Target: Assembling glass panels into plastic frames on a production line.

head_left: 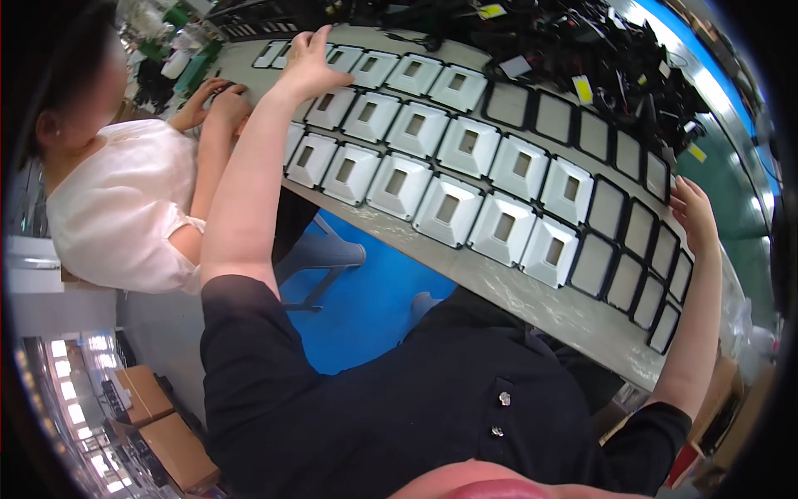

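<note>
On the long grey table lie rows of white, raised, pyramid-shaped panels, each with a rectangular window and a black frame around it. My left hand reaches over the far row near its left end, thumb and fingers spread; whether it touches a panel there, I cannot tell. Further right the rows continue as black rectangular frames without white panels. My right hand is at the table's right end, beside the last frame of the far row. Its fingers are stretched out and apart, with nothing visible in them.
A co-worker in a white top sits at the left, both hands at the table. Dark parts with yellow tags are heaped along the far side. Below the table stands a grey stool on blue floor; cardboard boxes are lower left.
</note>
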Demonstrator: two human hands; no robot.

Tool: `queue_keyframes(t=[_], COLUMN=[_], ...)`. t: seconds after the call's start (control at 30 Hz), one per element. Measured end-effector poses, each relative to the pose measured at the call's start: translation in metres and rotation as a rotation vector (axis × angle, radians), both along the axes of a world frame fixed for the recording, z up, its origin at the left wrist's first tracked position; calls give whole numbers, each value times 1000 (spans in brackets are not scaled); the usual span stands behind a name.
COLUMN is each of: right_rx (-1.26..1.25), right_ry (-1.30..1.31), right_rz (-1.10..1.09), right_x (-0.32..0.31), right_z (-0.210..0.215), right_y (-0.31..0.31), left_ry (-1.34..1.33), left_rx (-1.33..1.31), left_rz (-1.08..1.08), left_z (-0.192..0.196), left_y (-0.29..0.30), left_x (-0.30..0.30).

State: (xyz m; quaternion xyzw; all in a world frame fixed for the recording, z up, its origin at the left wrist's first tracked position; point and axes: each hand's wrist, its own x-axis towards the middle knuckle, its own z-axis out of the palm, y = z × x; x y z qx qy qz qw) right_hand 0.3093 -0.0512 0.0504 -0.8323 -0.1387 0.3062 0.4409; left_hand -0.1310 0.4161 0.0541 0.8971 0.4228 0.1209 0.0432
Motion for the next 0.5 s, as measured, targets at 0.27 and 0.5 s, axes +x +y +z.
queue_keyframes(t=[0.27,0.5], right_rx=[30,109], right_ry=[-18,17], right_rz=[-19,-69], right_x=[-10,-36], right_z=[-2,4], right_y=[-8,3], left_ry=[161,135], left_rx=[72,58], left_rz=[-236,-262], left_z=[4,-4], left_y=[-57,-48], left_x=[60,67])
